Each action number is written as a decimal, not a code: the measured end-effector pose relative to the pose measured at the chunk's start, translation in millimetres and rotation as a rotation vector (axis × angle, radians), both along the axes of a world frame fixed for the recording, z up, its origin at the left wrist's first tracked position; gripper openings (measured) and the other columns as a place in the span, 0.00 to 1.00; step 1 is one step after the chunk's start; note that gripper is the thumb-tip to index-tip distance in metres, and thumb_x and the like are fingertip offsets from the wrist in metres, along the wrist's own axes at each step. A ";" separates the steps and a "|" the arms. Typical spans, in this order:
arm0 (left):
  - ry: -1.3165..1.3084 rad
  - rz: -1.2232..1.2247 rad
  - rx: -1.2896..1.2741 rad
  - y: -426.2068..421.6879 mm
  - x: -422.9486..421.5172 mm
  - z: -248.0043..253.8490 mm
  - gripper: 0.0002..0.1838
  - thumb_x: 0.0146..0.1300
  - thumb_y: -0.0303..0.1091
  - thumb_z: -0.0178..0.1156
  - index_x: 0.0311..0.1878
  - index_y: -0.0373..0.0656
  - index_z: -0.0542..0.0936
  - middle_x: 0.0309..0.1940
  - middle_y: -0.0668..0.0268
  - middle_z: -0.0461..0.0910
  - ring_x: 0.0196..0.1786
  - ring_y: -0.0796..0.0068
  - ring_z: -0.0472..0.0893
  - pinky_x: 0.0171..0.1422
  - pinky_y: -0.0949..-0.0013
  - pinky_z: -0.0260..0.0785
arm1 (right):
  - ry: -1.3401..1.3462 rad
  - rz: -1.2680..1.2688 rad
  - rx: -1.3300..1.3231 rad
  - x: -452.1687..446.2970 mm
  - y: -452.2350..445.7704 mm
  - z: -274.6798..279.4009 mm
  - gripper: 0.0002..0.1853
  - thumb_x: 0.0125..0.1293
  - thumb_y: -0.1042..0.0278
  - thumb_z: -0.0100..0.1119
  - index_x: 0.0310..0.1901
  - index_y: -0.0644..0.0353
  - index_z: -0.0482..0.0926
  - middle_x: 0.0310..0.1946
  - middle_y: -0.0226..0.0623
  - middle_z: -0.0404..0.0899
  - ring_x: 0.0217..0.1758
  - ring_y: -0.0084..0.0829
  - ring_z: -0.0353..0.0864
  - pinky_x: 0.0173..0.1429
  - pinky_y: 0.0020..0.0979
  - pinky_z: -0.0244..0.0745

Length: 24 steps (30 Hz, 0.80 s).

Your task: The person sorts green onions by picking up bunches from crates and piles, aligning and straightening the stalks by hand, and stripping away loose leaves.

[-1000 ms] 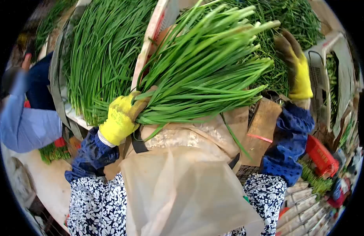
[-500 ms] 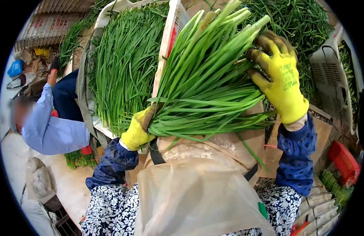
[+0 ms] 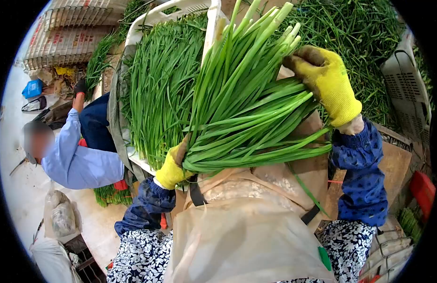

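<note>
A large bunch of long green stalks (image 3: 246, 104) fans out above my lap, its pale ends toward the upper right. My left hand (image 3: 173, 165), in a yellow glove with dirty fingers, is closed around the leafy end at the lower left. My right hand (image 3: 322, 80), gloved alike, is at the pale-stemmed side with its fingers bent together against some stalks; what its fingertips pinch is too small to make out. Beneath the bunch lies a beige apron (image 3: 242, 236).
More stalks fill a white crate (image 3: 180, 7) at the upper left. Loose greens (image 3: 355, 42) lie at the upper right beside another crate (image 3: 405, 82). A person in a light blue shirt (image 3: 86, 165) sits at the left, near stacked crates (image 3: 69, 40). A red object (image 3: 422, 191) is at the right edge.
My right hand has come in from the right to the stalks, and its fingers have closed. The bunch's pale ends have swung upward. The view has shifted left.
</note>
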<state>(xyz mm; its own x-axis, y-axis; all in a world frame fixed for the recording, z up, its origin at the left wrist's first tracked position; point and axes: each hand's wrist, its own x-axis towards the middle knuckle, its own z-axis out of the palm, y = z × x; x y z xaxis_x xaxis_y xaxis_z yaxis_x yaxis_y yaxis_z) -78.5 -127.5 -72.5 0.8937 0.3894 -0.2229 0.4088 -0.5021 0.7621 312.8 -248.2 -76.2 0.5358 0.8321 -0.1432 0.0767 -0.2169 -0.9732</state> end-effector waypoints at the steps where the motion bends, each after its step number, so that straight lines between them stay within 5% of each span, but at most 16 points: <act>1: -0.018 -0.042 0.040 -0.2 2.2 0.0 0.49 0.53 0.38 0.69 0.74 0.35 0.55 0.58 0.47 0.77 0.57 0.46 0.79 0.60 0.60 0.71 | 0.085 -0.077 0.010 0.4 -2.6 -4.6 0.13 0.64 0.59 0.64 0.40 0.62 0.85 0.23 0.29 0.81 0.24 0.18 0.75 0.28 0.24 0.69; 4: 0.041 -0.006 -0.003 0.0 -0.9 1.3 0.48 0.51 0.38 0.69 0.73 0.34 0.58 0.57 0.44 0.76 0.56 0.44 0.79 0.58 0.59 0.72 | 0.195 -0.321 0.325 44.8 -6.3 -25.1 0.10 0.65 0.63 0.63 0.41 0.61 0.86 0.28 0.29 0.82 0.24 0.17 0.73 0.28 0.20 0.65; 5: 0.076 -0.010 -0.007 0.9 -1.7 0.3 0.47 0.51 0.37 0.69 0.73 0.34 0.59 0.56 0.43 0.76 0.55 0.43 0.79 0.57 0.59 0.72 | 0.161 -0.399 0.257 76.5 -14.3 -36.8 0.11 0.67 0.69 0.61 0.47 0.64 0.83 0.37 0.35 0.85 0.35 0.21 0.80 0.38 0.22 0.73; 7: 0.030 -0.008 -0.002 0.9 5.0 2.9 0.45 0.50 0.36 0.69 0.72 0.33 0.61 0.55 0.43 0.77 0.54 0.43 0.80 0.57 0.59 0.73 | -0.291 -0.532 0.023 90.7 -16.5 -25.4 0.14 0.66 0.71 0.62 0.52 0.63 0.82 0.45 0.35 0.84 0.43 0.23 0.81 0.47 0.23 0.75; 8: 0.033 -0.024 0.017 2.6 2.9 1.1 0.45 0.51 0.35 0.69 0.71 0.32 0.61 0.54 0.43 0.77 0.53 0.43 0.80 0.56 0.59 0.73 | -0.299 -0.521 0.020 89.0 -17.4 -22.5 0.14 0.66 0.71 0.62 0.52 0.63 0.82 0.45 0.35 0.84 0.43 0.23 0.81 0.47 0.23 0.75; 10: 0.108 -0.023 0.001 4.3 -0.6 0.2 0.43 0.51 0.34 0.69 0.70 0.31 0.63 0.53 0.44 0.78 0.52 0.44 0.80 0.56 0.59 0.73 | -0.253 -0.281 0.355 43.7 -17.1 22.9 0.16 0.63 0.69 0.66 0.51 0.64 0.80 0.41 0.36 0.84 0.42 0.25 0.81 0.50 0.26 0.76; 11: 0.034 -0.094 0.103 6.6 -0.8 0.5 0.41 0.52 0.35 0.69 0.68 0.31 0.65 0.52 0.45 0.79 0.52 0.45 0.80 0.56 0.58 0.73 | -0.285 -0.057 0.316 32.1 -23.9 32.7 0.19 0.59 0.70 0.70 0.51 0.62 0.81 0.45 0.37 0.83 0.50 0.28 0.81 0.59 0.27 0.73; 13: -0.012 0.016 0.030 3.4 -1.8 -1.3 0.39 0.52 0.36 0.70 0.66 0.31 0.68 0.51 0.45 0.79 0.52 0.45 0.81 0.57 0.57 0.73 | -0.809 0.290 0.187 22.0 -36.2 38.9 0.12 0.57 0.68 0.68 0.43 0.58 0.83 0.36 0.39 0.81 0.42 0.41 0.80 0.48 0.36 0.73; 14: -0.006 -0.003 0.149 2.7 1.6 7.7 0.37 0.52 0.36 0.70 0.64 0.31 0.69 0.53 0.46 0.79 0.53 0.46 0.81 0.57 0.57 0.73 | -0.877 0.274 0.207 9.3 -45.4 34.3 0.08 0.55 0.69 0.67 0.38 0.58 0.82 0.32 0.39 0.80 0.38 0.45 0.78 0.43 0.40 0.71; 17: 0.019 0.026 0.232 7.0 -0.5 16.1 0.37 0.51 0.36 0.70 0.64 0.32 0.71 0.54 0.48 0.80 0.53 0.47 0.81 0.56 0.57 0.74 | -0.515 0.502 0.186 -7.9 -75.4 39.7 0.08 0.53 0.73 0.65 0.36 0.61 0.82 0.30 0.42 0.80 0.37 0.47 0.79 0.44 0.40 0.72; 19: 0.016 -0.015 0.312 7.0 1.6 15.8 0.38 0.50 0.34 0.69 0.66 0.36 0.70 0.53 0.48 0.80 0.51 0.47 0.82 0.54 0.57 0.75 | -0.344 0.407 0.067 -23.3 -94.3 30.5 0.07 0.55 0.75 0.65 0.37 0.63 0.82 0.30 0.41 0.81 0.35 0.39 0.81 0.42 0.36 0.74; 21: -0.039 -0.081 0.404 8.5 3.8 11.5 0.38 0.49 0.34 0.68 0.66 0.36 0.70 0.51 0.50 0.81 0.48 0.47 0.82 0.50 0.57 0.75 | 0.191 -0.017 -0.225 -46.6 -102.5 23.9 0.07 0.60 0.78 0.62 0.41 0.67 0.81 0.30 0.35 0.81 0.31 0.23 0.78 0.37 0.25 0.72; 23: -0.054 -0.132 0.470 10.1 5.4 12.4 0.37 0.48 0.34 0.68 0.65 0.36 0.71 0.50 0.50 0.81 0.47 0.48 0.82 0.48 0.56 0.74 | -0.039 -0.084 -0.185 -48.7 -104.0 8.2 0.09 0.60 0.77 0.62 0.43 0.67 0.82 0.30 0.39 0.82 0.31 0.29 0.80 0.37 0.26 0.74; 24: -0.066 -0.176 0.545 11.2 7.0 15.0 0.37 0.47 0.34 0.68 0.64 0.36 0.72 0.49 0.51 0.81 0.46 0.48 0.82 0.46 0.56 0.74 | -0.283 -0.118 -0.129 -46.6 -100.1 3.1 0.12 0.59 0.75 0.65 0.45 0.65 0.81 0.38 0.42 0.83 0.41 0.37 0.82 0.45 0.31 0.74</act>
<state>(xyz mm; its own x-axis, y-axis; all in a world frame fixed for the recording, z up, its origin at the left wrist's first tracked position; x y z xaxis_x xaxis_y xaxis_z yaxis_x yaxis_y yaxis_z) -71.4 -116.3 -57.5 0.9607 0.2762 0.0266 0.2437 -0.8858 0.3950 266.1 -348.3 -73.1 0.6607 0.7469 -0.0747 0.3074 -0.3601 -0.8808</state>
